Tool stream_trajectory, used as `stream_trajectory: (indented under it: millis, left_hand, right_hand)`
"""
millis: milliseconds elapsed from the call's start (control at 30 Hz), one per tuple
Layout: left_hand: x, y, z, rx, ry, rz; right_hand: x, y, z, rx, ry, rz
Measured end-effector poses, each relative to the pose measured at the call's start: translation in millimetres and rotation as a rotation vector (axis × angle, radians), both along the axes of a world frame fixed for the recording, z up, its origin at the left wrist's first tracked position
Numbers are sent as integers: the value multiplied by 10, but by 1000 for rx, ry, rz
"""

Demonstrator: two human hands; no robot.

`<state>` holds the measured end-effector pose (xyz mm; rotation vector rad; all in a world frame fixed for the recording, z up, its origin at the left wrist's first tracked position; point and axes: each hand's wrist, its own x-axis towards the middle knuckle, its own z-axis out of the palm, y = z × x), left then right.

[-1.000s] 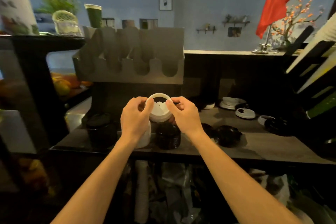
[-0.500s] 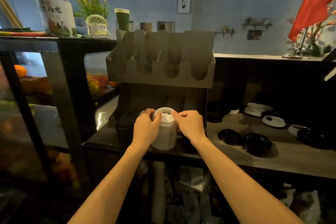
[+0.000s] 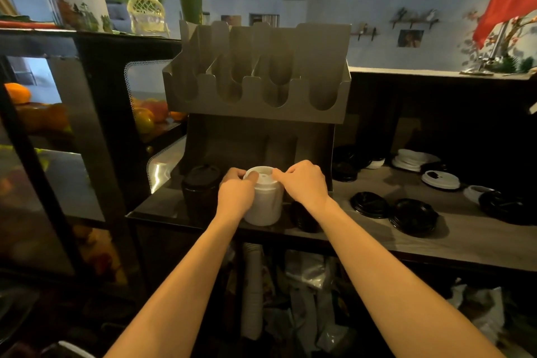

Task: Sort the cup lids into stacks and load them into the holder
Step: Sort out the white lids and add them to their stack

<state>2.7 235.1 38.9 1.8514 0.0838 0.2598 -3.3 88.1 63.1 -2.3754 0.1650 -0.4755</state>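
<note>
A stack of black lids (image 3: 200, 186) stands on the near left of the counter (image 3: 363, 238). Just right of it, the left hand (image 3: 236, 195) curls around the top of a white lid stack (image 3: 266, 208), with the thumb lying on the top lid. The right hand (image 3: 303, 183) reaches in from the other side, knuckles up, and pinches the same stack's top rim. The metal holder (image 3: 255, 109) sits above. Farther right, 2 loose black lids (image 3: 369, 205) lie flat.
</note>
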Motion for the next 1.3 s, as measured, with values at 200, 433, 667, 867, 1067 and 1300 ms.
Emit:
stream_trajectory:
  millis: [200,433,667,867,1067,1300]
  left_hand:
    - [-59,-153,-2,115,-106,-35]
    - [-185,-168,44,221,-315,55]
    - [-387,-597,152,309,-552,-112]
    - [-519,-1209,103,362,-573,-348]
    - [-564,-1849,-91,424,-497,-527]
    - [-353,-2304,-388,743,-285,-559]
  right_hand:
    - [-1,5,46,-57,78,33]
    - [-282,-72,8,12,-223,52]
    - [-469,-588,-66,13,-348,51]
    - [-668,-1258,-184,-30,-342,-69]
    - [-853,-1976,-363,-218,-301,-239]
    - [-856,-2345,-593,-279,201,-167]
